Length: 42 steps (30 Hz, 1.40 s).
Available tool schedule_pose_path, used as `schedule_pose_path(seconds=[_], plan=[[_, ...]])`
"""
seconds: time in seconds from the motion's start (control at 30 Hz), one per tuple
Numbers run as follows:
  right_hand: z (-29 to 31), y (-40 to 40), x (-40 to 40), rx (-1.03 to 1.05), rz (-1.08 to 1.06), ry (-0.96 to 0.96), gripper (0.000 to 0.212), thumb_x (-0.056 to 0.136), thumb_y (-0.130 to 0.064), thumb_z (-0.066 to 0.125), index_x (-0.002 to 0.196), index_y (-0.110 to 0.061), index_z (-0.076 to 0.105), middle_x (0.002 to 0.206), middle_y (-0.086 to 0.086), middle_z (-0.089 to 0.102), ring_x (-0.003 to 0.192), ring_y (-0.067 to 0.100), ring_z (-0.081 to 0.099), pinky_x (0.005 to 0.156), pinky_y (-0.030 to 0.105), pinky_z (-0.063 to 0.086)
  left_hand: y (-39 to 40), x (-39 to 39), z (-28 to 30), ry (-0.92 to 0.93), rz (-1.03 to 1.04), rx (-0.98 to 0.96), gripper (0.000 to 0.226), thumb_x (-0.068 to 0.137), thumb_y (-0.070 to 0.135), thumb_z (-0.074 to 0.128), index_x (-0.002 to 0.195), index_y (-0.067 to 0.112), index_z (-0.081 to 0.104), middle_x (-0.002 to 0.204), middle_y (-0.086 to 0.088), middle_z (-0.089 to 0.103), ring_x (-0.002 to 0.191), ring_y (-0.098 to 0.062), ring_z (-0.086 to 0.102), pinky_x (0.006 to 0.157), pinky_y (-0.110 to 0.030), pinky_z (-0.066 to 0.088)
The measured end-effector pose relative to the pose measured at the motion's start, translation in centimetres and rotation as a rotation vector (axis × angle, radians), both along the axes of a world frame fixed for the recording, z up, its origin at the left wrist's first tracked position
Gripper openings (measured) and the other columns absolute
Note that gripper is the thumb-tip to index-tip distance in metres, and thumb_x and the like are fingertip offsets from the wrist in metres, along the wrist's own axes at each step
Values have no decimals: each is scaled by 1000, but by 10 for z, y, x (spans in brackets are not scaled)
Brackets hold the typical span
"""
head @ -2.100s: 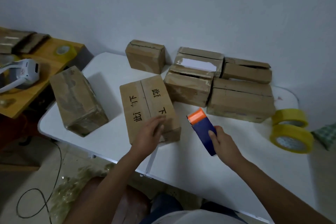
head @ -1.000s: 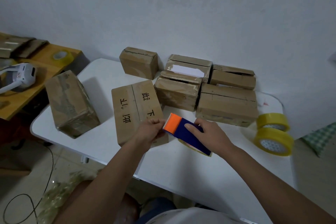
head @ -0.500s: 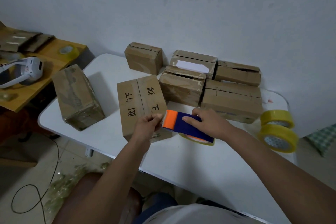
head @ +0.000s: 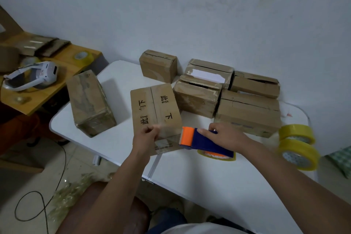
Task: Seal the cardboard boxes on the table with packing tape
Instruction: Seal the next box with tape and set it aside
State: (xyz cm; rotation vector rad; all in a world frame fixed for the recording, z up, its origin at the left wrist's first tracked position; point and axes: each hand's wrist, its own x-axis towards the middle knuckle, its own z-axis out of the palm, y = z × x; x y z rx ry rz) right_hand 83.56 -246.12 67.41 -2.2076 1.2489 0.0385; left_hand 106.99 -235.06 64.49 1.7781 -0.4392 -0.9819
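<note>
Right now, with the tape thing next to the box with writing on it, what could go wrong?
1. The left hand pinches a clear tape end over the brown cardboard box with black writing; the tape might stick crooked, off the middle seam.
2. That box overhangs the white table edge, so pressing might tip it.
3. The right hand rests on the blue and orange tape dispenser; its cutter end is near the left fingers.

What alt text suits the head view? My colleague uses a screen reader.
A person's left hand pinches tape pulled from a blue-and-orange dispenser, held by the right hand, across a marked cardboard box on a white table.
</note>
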Motion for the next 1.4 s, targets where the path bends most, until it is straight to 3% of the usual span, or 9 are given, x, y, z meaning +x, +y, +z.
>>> schedule_pose_path(seconds=[0.13, 0.37, 0.5, 0.6, 0.67, 0.77, 0.97, 1.1, 1.4], plan=[[4, -4, 8, -28, 29, 23, 60, 84, -76, 37, 88, -21, 60, 82, -4, 63, 73, 8, 58, 59, 23, 43, 0, -3, -2, -55, 110, -29, 9, 93, 21, 65, 89, 14, 69, 92, 9, 66, 82, -11, 61, 55, -18, 46], [14, -16, 15, -28, 81, 54, 53, 87, -72, 40, 89, -21, 58, 77, -6, 60, 68, 5, 55, 53, 20, 34, -2, 4, -4, -98, 120, -50, 10, 93, 26, 66, 88, 18, 69, 102, 7, 65, 92, -17, 60, 73, -32, 51], [9, -21, 14, -37, 141, 79, 63, 84, -75, 38, 93, -17, 63, 82, 0, 65, 70, 9, 58, 54, 20, 36, 11, 21, -12, -60, 239, -29, 9, 92, 25, 68, 87, 19, 71, 98, 3, 67, 90, -17, 60, 68, -26, 46], [6, -29, 0, -38, 169, 111, 76, 70, -84, 29, 91, -19, 63, 83, 1, 65, 73, 12, 60, 56, 22, 41, 24, 53, -17, -62, 381, -3, 9, 93, 24, 68, 96, 16, 72, 96, -1, 69, 92, -18, 62, 74, -25, 49], [3, -36, -8, -25, 155, 120, 77, 65, -86, 27, 87, -21, 62, 80, 0, 65, 72, 13, 61, 60, 26, 42, 29, 61, -21, -59, 372, 10, 11, 93, 26, 68, 98, 16, 71, 97, -1, 68, 93, -19, 63, 78, -27, 50], [-3, -44, -10, -25, 139, 140, 74, 64, -88, 30, 83, -22, 60, 76, 0, 64, 71, 15, 60, 62, 28, 42, 33, 53, -29, -23, 360, 12, 7, 94, 26, 67, 91, 19, 70, 94, -1, 67, 90, -18, 62, 73, -23, 48], [-3, -52, -7, -17, 127, 129, 74, 60, -90, 30, 76, -24, 59, 71, -3, 62, 66, 12, 59, 55, 23, 36, 41, 49, -39, -5, 430, -5, 5, 92, 24, 70, 89, 20, 72, 92, 2, 70, 86, -13, 64, 74, -21, 51], [-5, -50, -2, 51, 138, 78, 82, 64, -86, 34, 88, -16, 67, 82, 6, 68, 76, 19, 64, 60, 28, 43, 34, 62, -34, -18, 466, 8, 6, 91, 23, 70, 93, 18, 71, 93, 2, 70, 88, -13, 64, 72, -20, 49], [-6, -52, 3, 53, 214, 97, 81, 64, -85, 33, 94, -18, 66, 86, 2, 69, 77, 15, 65, 63, 25, 48, 47, 64, -38, -8, 453, 32, 11, 93, 22, 68, 98, 12, 70, 92, -3, 66, 90, -17, 61, 78, -25, 47]])
